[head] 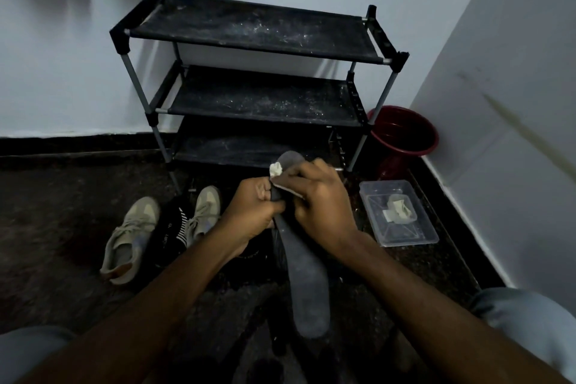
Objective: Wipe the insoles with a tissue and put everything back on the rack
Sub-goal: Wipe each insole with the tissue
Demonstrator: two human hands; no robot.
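The dark insole (307, 284) runs lengthwise between the hands, its near end hanging toward us and its far end poking out just beyond the knuckles. We see the left hand (254, 212) with fingers curled round the insole's edge at its narrow middle, which we take as a bracing grip so the thin sole does not flex away under rubbing. The right hand (321, 199) lies over the top of the insole, fingers bent down on a white tissue (276, 169). A crumpled bit of it shows at the fingertips, pressed to the far end of the sole. We judge the wiping to be under way near that tip, with the long near stretch yet to be covered.

Left of the left hand, two tan shoes (129, 240) sit on the floor (62, 212) with a dark striped item (174, 227) between them; what it is we cannot tell. They are off the rack, so the putting-back has not begun.

Right of the right hand is a clear plastic box (417, 234) holding crumpled tissue scraps (399, 207), close enough to reach without shifting. Beyond the hands stands the black rack (255, 28), its fabric shelves dusty, with a red bucket (403, 134) beside its right leg against the wall.
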